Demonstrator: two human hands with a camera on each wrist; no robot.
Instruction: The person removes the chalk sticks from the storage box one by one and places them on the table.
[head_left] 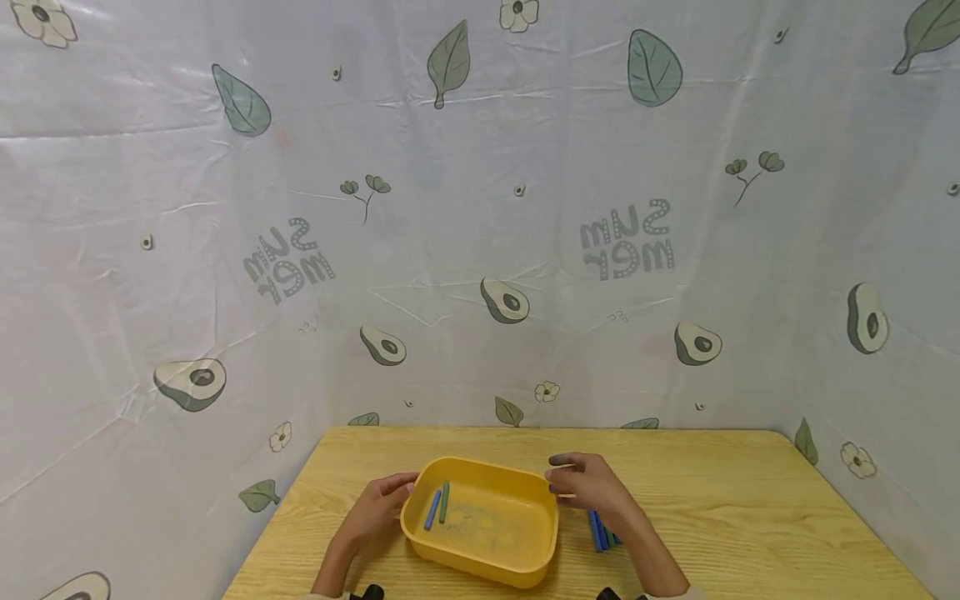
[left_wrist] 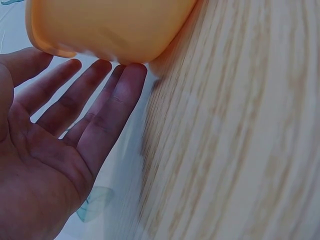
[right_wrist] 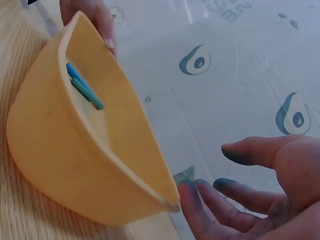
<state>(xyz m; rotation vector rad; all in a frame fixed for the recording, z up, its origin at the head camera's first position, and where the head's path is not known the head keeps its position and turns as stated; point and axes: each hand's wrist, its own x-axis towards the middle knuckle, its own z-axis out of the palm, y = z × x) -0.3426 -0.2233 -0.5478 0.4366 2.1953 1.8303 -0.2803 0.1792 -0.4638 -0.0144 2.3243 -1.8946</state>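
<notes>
A yellow tub (head_left: 480, 521) stands on the wooden table, with a blue stick (head_left: 432, 510) and a green stick (head_left: 444, 502) lying in its left part. At its left end, the fingertips of my left hand (head_left: 372, 510) touch the outer wall; in the left wrist view that hand (left_wrist: 65, 120) has its fingers stretched to the tub (left_wrist: 110, 30). My right hand (head_left: 592, 483) is at the tub's right corner, fingers spread, a fingertip at the rim in the right wrist view. Dark smudges mark the fingertips of this hand (right_wrist: 260, 190).
Several blue and green sticks (head_left: 602, 532) lie side by side on the table (head_left: 720, 500), right of the tub and partly hidden by my right forearm. A pale printed sheet (head_left: 450, 250) hangs behind the table and along both sides.
</notes>
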